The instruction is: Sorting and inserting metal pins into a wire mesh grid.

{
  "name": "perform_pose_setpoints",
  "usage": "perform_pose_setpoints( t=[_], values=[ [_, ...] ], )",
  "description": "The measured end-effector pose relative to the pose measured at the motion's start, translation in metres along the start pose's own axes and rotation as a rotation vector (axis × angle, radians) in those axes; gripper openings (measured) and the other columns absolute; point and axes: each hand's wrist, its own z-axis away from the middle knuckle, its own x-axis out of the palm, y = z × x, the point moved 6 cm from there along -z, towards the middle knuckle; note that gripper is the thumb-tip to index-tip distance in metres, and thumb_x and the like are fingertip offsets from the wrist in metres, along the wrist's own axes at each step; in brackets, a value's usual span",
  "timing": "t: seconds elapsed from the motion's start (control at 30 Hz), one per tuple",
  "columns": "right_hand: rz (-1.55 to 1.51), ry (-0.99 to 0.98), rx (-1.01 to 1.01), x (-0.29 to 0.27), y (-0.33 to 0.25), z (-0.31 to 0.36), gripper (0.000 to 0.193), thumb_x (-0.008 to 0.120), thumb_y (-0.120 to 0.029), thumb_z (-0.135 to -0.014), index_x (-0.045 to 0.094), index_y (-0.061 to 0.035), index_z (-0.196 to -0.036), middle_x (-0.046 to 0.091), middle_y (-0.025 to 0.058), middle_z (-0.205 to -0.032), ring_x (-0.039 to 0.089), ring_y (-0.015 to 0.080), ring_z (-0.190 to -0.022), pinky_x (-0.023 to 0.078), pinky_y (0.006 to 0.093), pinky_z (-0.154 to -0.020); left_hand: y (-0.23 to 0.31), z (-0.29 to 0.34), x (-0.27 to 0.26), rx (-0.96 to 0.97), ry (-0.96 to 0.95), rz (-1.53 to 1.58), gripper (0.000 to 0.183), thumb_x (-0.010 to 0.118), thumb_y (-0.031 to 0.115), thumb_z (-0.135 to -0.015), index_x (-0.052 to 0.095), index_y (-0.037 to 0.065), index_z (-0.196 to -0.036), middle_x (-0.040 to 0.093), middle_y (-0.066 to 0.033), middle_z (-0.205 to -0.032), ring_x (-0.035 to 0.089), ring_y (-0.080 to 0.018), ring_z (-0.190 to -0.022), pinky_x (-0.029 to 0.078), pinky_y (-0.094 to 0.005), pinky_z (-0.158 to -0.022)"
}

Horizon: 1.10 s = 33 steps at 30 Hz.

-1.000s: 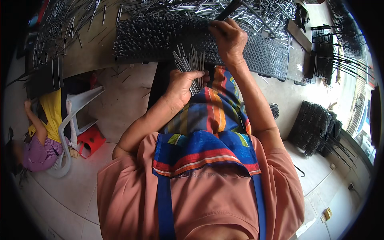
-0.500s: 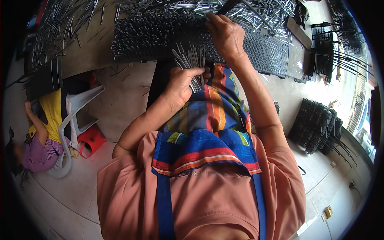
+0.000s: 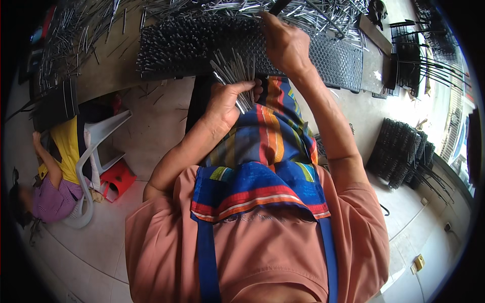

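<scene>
My left hand (image 3: 225,102) is closed around a fanned bundle of thin metal strips (image 3: 237,70), held over my lap at the near edge of a black perforated panel (image 3: 331,60). The left part of this panel is densely filled with upright strips (image 3: 177,43); its right part shows bare holes. Above the panel's middle, my right hand (image 3: 288,48) is curled, thumb and forefinger together near the far edge. Whatever it pinches is too small or hidden to make out. A dark bar (image 3: 279,6) lies just beyond its fingertips.
Loose metal strips (image 3: 242,7) are heaped along the far side of the table (image 3: 113,63). Dark racks with long rods (image 3: 409,65) stand at the right, and black mesh stacks (image 3: 399,154) sit on the floor. Another person (image 3: 55,197) sits at left by a grey chair (image 3: 86,202) and red container (image 3: 118,179).
My right hand's fingers have drawn in more tightly near the panel's far edge. The left hand, still holding the strips, has shifted slightly. The whole view has moved a little.
</scene>
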Motion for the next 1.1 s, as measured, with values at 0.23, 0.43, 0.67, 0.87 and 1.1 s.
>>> perform_pose_setpoints(
  t=[0.23, 0.43, 0.67, 0.87, 1.1],
  values=[
    [-0.920, -0.329, 0.427, 0.036, 0.007, 0.052, 0.014, 0.073, -0.014, -0.079, 0.067, -0.0020, -0.081, 0.054, -0.0026, -0.062, 0.047, 0.0066, -0.052, 0.037, 0.0251, -0.048, 0.001, 0.001, 0.010, 0.122, -0.045, -0.043, 0.019, 0.065, -0.006, -0.079, 0.066, -0.006, -0.098, 0.070, -0.0154, -0.087, 0.070, -0.0241, -0.074, 0.058, -0.0336, -0.066],
    [-1.247, 0.306, 0.594, 0.005, 0.044, 0.049, 0.005, 0.070, -0.006, -0.083, 0.068, -0.0013, -0.082, 0.061, -0.0015, -0.066, 0.045, 0.0037, -0.052, 0.032, 0.0188, -0.048, 0.000, 0.009, -0.006, -0.002, 0.129, -0.095, 0.021, 0.066, -0.007, -0.077, 0.066, -0.008, -0.098, 0.069, -0.0173, -0.094, 0.070, -0.0248, -0.076, 0.059, -0.0356, -0.067],
    [-0.893, 0.542, 0.238, -0.003, 0.053, 0.026, 0.007, 0.074, 0.001, -0.075, 0.071, -0.0010, -0.081, 0.066, 0.0005, -0.076, 0.058, 0.0069, -0.070, 0.046, 0.0216, -0.065, -0.013, 0.029, -0.006, -0.038, 0.132, -0.271, 0.006, 0.062, -0.005, -0.079, 0.064, -0.011, -0.081, 0.069, -0.0172, -0.077, 0.068, -0.0238, -0.064, 0.056, -0.0339, -0.056],
    [-0.600, 0.415, 0.199, 0.000, 0.042, 0.017, 0.011, 0.075, 0.000, -0.075, 0.072, -0.0017, -0.085, 0.067, 0.0049, -0.077, 0.060, 0.0103, -0.066, 0.047, 0.0227, -0.062, -0.005, 0.020, -0.002, 0.072, 0.059, -0.243, 0.008, 0.064, -0.004, -0.079, 0.068, -0.010, -0.076, 0.069, -0.0174, -0.075, 0.069, -0.0241, -0.065, 0.054, -0.0327, -0.055],
    [-0.453, 0.444, 0.122, -0.003, 0.032, 0.017, 0.014, 0.073, -0.008, -0.078, 0.072, -0.0066, -0.092, 0.067, 0.0089, -0.081, 0.066, 0.0229, -0.067, 0.050, 0.0284, -0.061, 0.002, 0.008, 0.008, 0.037, 0.030, -0.135, 0.006, 0.063, -0.006, -0.079, 0.067, -0.009, -0.083, 0.069, -0.0186, -0.079, 0.069, -0.0259, -0.066, 0.057, -0.0353, -0.058]
  ],
)
